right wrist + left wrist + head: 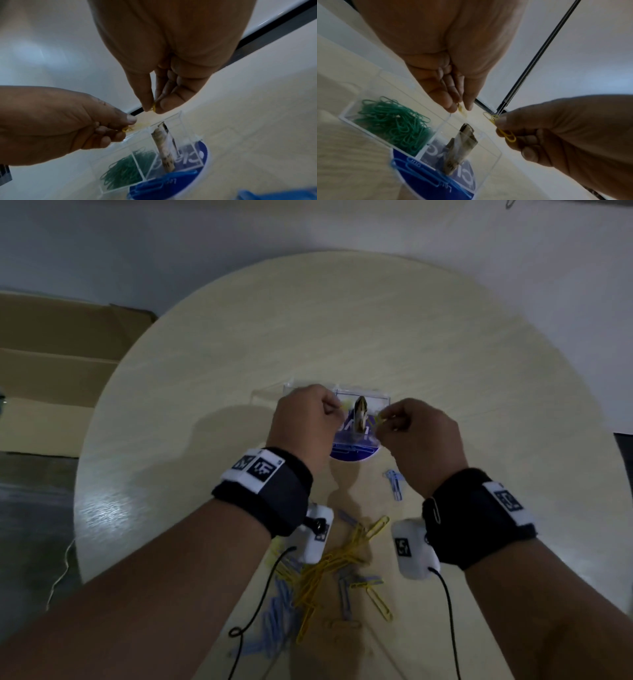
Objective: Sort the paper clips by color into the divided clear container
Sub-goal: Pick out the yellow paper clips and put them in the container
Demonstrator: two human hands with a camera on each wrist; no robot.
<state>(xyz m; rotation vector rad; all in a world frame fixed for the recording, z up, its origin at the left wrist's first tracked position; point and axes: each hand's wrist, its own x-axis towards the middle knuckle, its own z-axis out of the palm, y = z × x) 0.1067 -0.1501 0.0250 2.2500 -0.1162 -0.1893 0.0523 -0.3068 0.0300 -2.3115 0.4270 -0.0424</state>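
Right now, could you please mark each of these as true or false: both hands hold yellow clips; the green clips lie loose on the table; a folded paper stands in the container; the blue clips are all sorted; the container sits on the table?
1. Both hands hold yellow clips. True: the left hand pinches a yellow clip, and the right hand pinches yellow clips.
2. The green clips lie loose on the table. False: the green clips fill one compartment of the clear container.
3. A folded paper stands in the container. True: the folded paper.
4. All blue clips are sorted. False: loose blue clips lie on the table.
5. The container sits on the table. True.
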